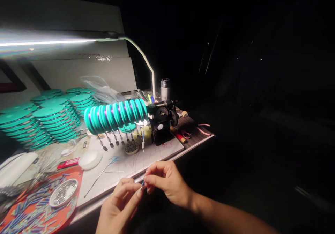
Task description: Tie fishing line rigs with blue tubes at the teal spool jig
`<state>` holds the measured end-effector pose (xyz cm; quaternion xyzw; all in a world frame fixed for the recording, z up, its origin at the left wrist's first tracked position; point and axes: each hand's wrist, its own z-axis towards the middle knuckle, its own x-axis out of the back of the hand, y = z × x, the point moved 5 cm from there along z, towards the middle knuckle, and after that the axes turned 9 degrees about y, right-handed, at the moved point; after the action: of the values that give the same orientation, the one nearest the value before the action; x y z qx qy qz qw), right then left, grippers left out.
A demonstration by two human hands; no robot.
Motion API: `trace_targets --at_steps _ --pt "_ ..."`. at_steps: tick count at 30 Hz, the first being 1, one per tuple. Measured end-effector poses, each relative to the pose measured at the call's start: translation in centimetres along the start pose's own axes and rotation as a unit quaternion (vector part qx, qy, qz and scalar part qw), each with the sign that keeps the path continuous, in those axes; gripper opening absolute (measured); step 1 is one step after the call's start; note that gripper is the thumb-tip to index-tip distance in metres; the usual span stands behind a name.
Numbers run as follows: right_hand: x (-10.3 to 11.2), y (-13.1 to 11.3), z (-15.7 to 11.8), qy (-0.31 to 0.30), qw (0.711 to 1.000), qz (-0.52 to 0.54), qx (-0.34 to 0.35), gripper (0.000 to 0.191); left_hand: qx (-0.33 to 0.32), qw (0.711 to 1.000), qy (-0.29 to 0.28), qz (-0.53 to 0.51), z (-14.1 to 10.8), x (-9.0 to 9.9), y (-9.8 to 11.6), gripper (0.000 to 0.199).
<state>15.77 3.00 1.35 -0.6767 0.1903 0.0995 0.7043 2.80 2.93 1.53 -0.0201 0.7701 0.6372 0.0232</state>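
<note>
Just in front of the table edge, my left hand (pixel 120 203) pinches a small dark-blue piece (pixel 142 184) between thumb and forefinger. My right hand (pixel 169 182) meets it there, its thumb and fingers closed at the same piece. A thin line seems to run up from it toward a hanging blue-and-white strand with a small pale weight (pixel 143 145). Above, a row of teal spools (pixel 115 115) sits on the shaft of a black winding machine (pixel 162 124). Several short strands with dark sinkers (pixel 111 144) dangle under the spools. What exactly my fingertips hold is partly hidden.
Stacks of teal spools (pixel 53 122) stand at the left. A red tray (pixel 70 211) holds many small blue-grey pieces and a white dish (pixel 63 193) of metal bits. A thin hooked tool (pixel 96 181), scissors (pixel 186 134) and a tumbler (pixel 165 88) lie or stand about.
</note>
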Motion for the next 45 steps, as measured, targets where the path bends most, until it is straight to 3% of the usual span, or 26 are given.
trace_targets --at_steps 5,10,15,18,22,25,29,32,35,38,40,43,45 --pt "0.0 -0.9 0.1 -0.014 1.000 -0.020 -0.004 0.023 0.036 0.999 0.004 0.007 0.1 0.3 -0.3 0.021" --pt "0.0 -1.4 0.0 -0.060 0.995 -0.077 -0.013 0.011 0.030 0.999 -0.008 0.014 0.3 0.4 -0.6 0.014" --pt "-0.3 -2.4 0.0 -0.086 0.983 -0.156 0.039 0.005 0.021 1.000 -0.004 0.001 0.5 0.5 -0.7 0.014" --pt "-0.8 -3.4 -0.2 -0.097 0.959 -0.244 0.109 0.007 0.025 1.000 0.000 -0.001 0.5 0.6 -0.8 0.014" --pt "-1.5 -4.6 -0.5 -0.124 0.901 -0.366 0.198 0.012 0.036 0.999 -0.001 -0.004 0.5 0.7 -1.0 0.017" --pt "-1.9 -4.9 -0.4 -0.142 0.873 -0.413 0.218 0.014 0.043 0.999 -0.002 -0.007 0.4 0.7 -1.0 0.019" --pt "-2.1 -5.0 -0.3 -0.152 0.858 -0.436 0.224 0.015 0.048 0.999 0.007 -0.007 0.3 0.4 -0.7 0.025" --pt "-2.1 -5.1 -0.3 -0.143 0.864 -0.426 0.226 0.014 0.042 0.999 -0.008 -0.020 0.3 -0.1 -0.4 0.026" --pt "-1.4 -4.8 -0.5 -0.105 0.901 -0.375 0.190 0.011 0.092 0.994 -0.029 -0.051 0.1 -0.6 -0.6 0.027" --pt "-0.1 -3.4 -0.7 -0.053 0.953 -0.274 0.115 0.011 0.171 0.982 -0.029 -0.081 -0.2 -0.6 -1.2 0.031" --pt "0.2 -1.7 -0.9 -0.065 0.978 -0.192 0.046 0.009 0.198 0.975 -0.037 -0.098 -0.3 -0.7 -1.4 0.032" --pt "-0.2 0.7 -1.4 -0.106 0.988 -0.088 -0.065 0.020 0.215 0.966 -0.062 -0.127 -0.5 -1.1 -1.4 0.026" --pt "-0.4 1.5 -1.4 -0.102 0.988 -0.054 -0.102 0.027 0.217 0.965 -0.069 -0.131 -0.6 -1.2 -1.3 0.025"
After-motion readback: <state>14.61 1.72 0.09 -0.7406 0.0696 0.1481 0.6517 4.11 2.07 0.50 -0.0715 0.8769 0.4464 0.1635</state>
